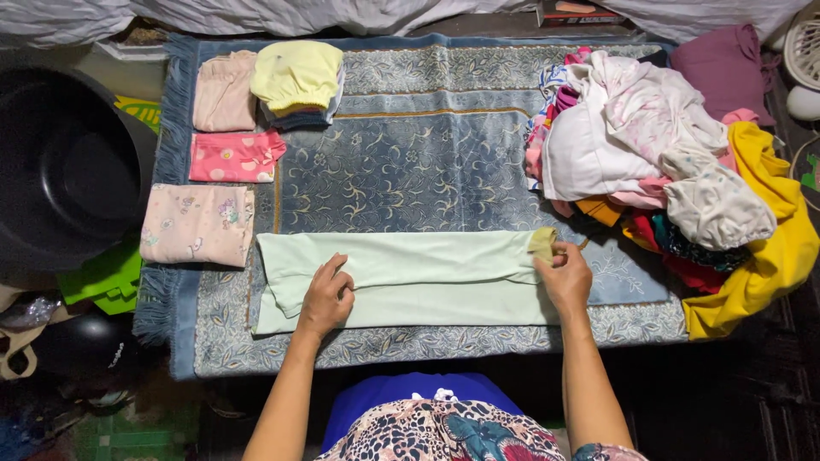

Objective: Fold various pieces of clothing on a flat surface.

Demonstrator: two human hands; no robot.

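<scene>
A pale green garment (410, 277) lies folded into a long strip across the near part of a blue patterned rug (410, 162). My left hand (327, 299) rests flat on its left part, fingers pressing the fabric. My right hand (564, 275) pinches the garment's right end, where a small yellowish tab (543, 243) sticks up. Folded pieces lie along the rug's left side: a pale floral one (198, 224), a pink dotted one (235, 157), a peach one (224, 90) and a yellow one on a small stack (297, 77).
A heap of unfolded clothes (649, 145) with a yellow garment (769, 248) fills the rug's right side. A large black tub (68, 171) stands to the left, with green items (107, 277) beside it. A purple cloth (726, 68) lies at the far right.
</scene>
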